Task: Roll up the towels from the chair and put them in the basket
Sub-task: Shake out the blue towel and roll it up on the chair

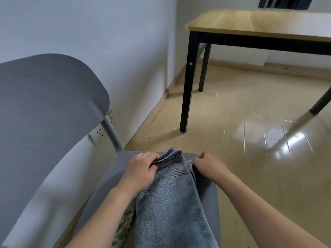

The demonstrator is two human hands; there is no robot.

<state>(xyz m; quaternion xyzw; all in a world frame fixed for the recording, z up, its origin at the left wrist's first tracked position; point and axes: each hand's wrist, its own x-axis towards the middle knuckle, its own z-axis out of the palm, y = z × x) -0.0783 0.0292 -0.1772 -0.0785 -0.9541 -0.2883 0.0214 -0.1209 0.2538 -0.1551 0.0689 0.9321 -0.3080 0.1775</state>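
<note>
A blue-grey towel [170, 208] lies lengthwise on the seat of a grey chair [44, 113], its striped far end bunched into folds at the seat's far edge. My left hand [141, 169] pinches those folded layers at the far left corner. My right hand [209, 166] grips the towel's far right edge, fingers curled around it. A green patterned towel [125, 224] peeks out from under the blue one at its left side. No basket is in view.
A wooden table [259, 24] with black legs stands at the far right on the glossy wood floor [250, 140]. A white wall [107, 42] with sockets runs along the left behind the chair. Dark fabric [284, 3] hangs at the top edge.
</note>
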